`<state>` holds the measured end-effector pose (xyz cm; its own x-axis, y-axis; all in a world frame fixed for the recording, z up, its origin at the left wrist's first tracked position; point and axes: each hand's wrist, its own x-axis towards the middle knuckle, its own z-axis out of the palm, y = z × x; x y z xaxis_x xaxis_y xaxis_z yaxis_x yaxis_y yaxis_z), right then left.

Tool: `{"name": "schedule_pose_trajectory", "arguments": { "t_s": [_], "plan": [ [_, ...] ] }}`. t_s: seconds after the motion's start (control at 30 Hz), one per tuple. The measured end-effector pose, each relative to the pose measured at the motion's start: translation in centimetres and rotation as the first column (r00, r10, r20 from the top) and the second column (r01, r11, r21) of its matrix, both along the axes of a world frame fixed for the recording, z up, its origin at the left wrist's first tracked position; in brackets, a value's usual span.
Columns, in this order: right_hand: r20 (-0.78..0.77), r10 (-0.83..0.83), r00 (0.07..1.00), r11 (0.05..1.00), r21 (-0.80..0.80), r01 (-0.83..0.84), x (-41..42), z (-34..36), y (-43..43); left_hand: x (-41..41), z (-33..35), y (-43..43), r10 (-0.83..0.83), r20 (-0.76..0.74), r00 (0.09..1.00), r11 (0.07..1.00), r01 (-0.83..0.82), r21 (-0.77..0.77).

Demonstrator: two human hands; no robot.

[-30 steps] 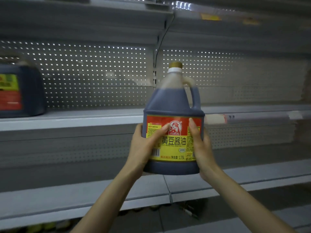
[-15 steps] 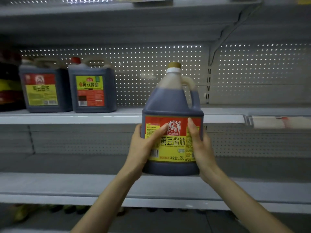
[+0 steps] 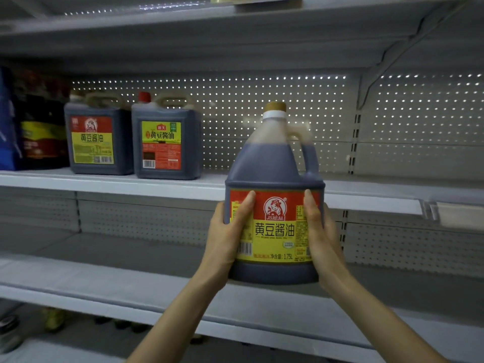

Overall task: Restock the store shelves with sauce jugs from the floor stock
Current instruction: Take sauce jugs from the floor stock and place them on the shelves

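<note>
A round soy sauce jug with a tan cap and a moulded handle was held upright in the air before the shelving. Its shoulders were level with the front edge of the middle shelf and its base was clear of the lower shelf. It was clasped from both sides: the grip of the left hand and of the right hand was curled round the jug's body, with a thumb laid up the front of the label on each side. Two jugs were already stood on the middle shelf, a square jug and, just beside it, a red-capped jug. At the far left a dark pack and a blue package were blurred. To the right of the two jugs the shelf was bare back to the perforated back panel, so the restocking was judged to be at an early stage, with this jug not yet set down and most of the shelf left to fill; floor stock was not clearly shown. On the held jug 黄豆酱油 was printed in dark characters on yellow, under a red band with a round figure logo, with 净含量: 1.75L and a barcode below; the brand characters under the logo could not be read surely. The same 黄豆酱油 and logo were shown on the square jug, and 海天 above 黄豆酱油 on the red-capped one.
</note>
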<state>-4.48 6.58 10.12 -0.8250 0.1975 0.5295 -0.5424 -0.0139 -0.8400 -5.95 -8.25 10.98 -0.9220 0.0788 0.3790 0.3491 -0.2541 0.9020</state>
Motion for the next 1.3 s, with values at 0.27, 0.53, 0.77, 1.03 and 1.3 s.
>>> {"name": "schedule_pose_trajectory", "arguments": {
  "t_s": [0.27, 0.53, 0.77, 1.03, 1.3],
  "plan": [
    [-0.059, 0.038, 0.998, 0.999, 0.014, -0.037, -1.9, 2.0, 1.5, -1.5, 2.0, 1.5, 0.050, -0.057, 0.997, 0.999, -0.050, 0.003],
    [-0.155, -0.006, 0.988, 1.000, 0.004, 0.007, -5.4, 5.0, -1.1, -6.1, 5.2, -1.2, 0.024, -0.179, 0.983, 1.000, -0.027, -0.014],
    [-0.252, -0.110, 0.961, 0.993, 0.016, 0.118, -10.3, 7.9, -4.3, -11.7, 8.5, -4.1, -0.011, -0.285, 0.959, 1.000, 0.002, -0.030],
    [-0.189, -0.177, 0.966, 0.981, 0.040, 0.187, -15.7, 9.4, -5.6, -18.1, 9.9, -4.7, -0.064, -0.239, 0.969, 0.997, 0.054, -0.048],
    [-0.028, -0.164, 0.986, 0.978, 0.122, 0.167, -17.9, 9.9, -4.2, -21.7, 9.4, -3.8, -0.087, -0.152, 0.985, 0.992, 0.073, -0.098]
  ]
}}
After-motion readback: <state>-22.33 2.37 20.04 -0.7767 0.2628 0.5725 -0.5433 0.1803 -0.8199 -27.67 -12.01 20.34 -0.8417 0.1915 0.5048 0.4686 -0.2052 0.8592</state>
